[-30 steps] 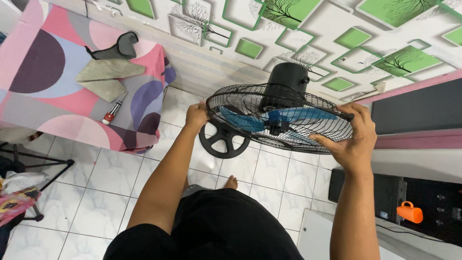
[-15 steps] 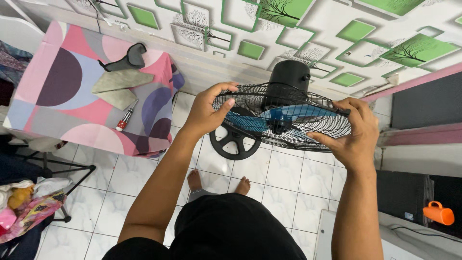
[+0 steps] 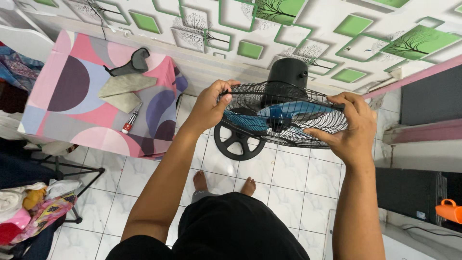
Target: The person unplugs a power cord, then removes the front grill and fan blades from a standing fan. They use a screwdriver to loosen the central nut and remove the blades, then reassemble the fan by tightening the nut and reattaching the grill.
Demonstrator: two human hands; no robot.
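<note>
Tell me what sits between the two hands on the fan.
In the head view, the black wire grille spans from the left hand to the right hand, both gripping its rim. The blue blades show through it, with the black motor housing behind.

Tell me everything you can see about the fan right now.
The fan has a round black wire cage, blue blades inside, a black motor housing behind, and a black spoked round base on the white tiled floor. The cage faces up towards the camera, tilted. The left hand grips the cage's left rim; the right hand holds its right rim.
</note>
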